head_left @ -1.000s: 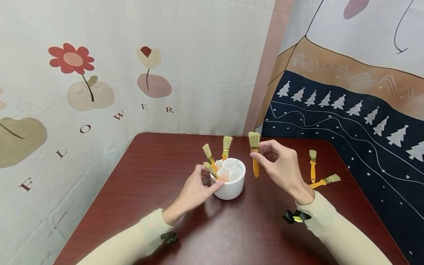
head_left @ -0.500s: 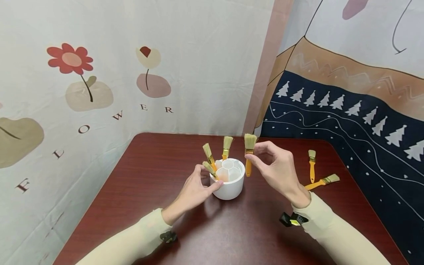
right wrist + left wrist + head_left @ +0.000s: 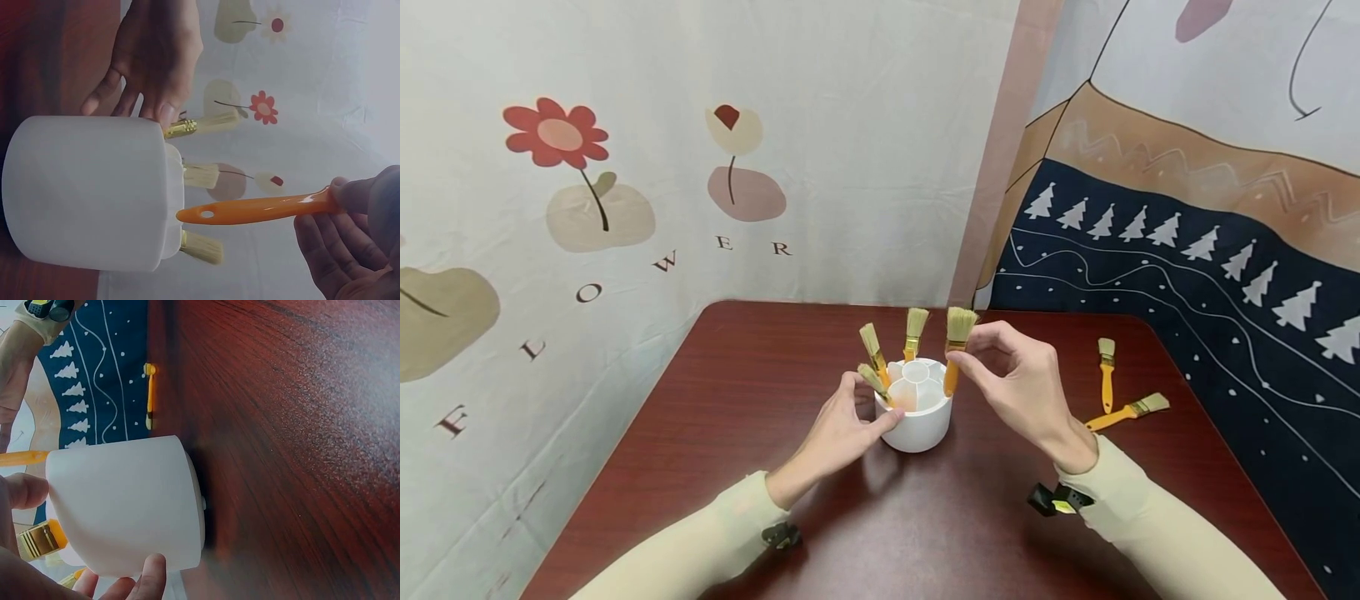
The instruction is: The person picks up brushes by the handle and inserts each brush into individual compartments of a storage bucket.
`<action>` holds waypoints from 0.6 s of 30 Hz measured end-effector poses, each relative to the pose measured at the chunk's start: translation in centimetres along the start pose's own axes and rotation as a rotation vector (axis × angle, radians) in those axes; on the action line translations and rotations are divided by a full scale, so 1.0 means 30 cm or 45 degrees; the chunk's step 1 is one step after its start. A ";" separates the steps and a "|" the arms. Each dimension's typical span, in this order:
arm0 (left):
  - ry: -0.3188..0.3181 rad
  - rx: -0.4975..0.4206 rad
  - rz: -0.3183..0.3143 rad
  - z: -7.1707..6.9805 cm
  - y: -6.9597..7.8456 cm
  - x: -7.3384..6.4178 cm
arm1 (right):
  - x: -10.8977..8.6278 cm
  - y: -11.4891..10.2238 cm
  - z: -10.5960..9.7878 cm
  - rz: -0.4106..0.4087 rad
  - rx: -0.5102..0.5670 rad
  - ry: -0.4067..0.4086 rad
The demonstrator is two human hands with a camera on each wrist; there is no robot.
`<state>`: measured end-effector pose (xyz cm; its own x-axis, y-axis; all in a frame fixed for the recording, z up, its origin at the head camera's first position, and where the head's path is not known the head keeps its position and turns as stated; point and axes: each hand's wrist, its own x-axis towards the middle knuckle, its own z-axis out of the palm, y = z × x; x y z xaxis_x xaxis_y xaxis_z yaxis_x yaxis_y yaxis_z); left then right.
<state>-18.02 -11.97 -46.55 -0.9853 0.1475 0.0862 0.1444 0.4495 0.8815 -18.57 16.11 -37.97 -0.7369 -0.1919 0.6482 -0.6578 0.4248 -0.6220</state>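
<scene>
A white round pot point(image 3: 917, 429) with divided compartments stands upright on the table. My left hand point(image 3: 838, 429) grips its left side, with the thumb at the rim and fingers around the wall. My right hand point(image 3: 1022, 387) pinches a paintbrush point(image 3: 959, 325) by the upper handle, bristles up. In the right wrist view the tip of its orange handle point(image 3: 262, 209) points down at the pot's rim; whether it has entered a compartment I cannot tell. Three other brushes stand in the pot: one at the back point(image 3: 916, 323), two on the left, the nearer point(image 3: 872, 379) beside my left thumb.
Two more paintbrushes lie on the table to the right, one upright in view point(image 3: 1107, 375) and one slanted point(image 3: 1131, 411). The dark red table point(image 3: 760, 358) ends at printed cloth hangings point(image 3: 865, 167) behind and to the right.
My right hand has carried the paintbrush leftward to the pot's right rim, with a slight drop. The left hand stays on the pot.
</scene>
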 end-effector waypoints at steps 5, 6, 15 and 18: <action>-0.004 -0.005 0.000 0.000 0.003 -0.001 | -0.007 0.005 0.011 0.002 0.003 -0.024; -0.003 -0.001 0.001 0.000 0.004 -0.001 | -0.008 0.006 0.014 0.003 0.004 -0.028; 0.004 0.018 0.005 -0.002 0.007 -0.002 | -0.016 0.023 0.028 -0.001 -0.038 -0.035; 0.003 0.016 0.004 -0.002 0.007 -0.001 | -0.017 0.026 0.032 -0.023 -0.051 -0.033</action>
<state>-17.95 -11.92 -46.35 -0.9850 0.1471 0.0901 0.1488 0.4603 0.8752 -18.85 15.69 -39.21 -0.7290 -0.2228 0.6472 -0.6647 0.4558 -0.5919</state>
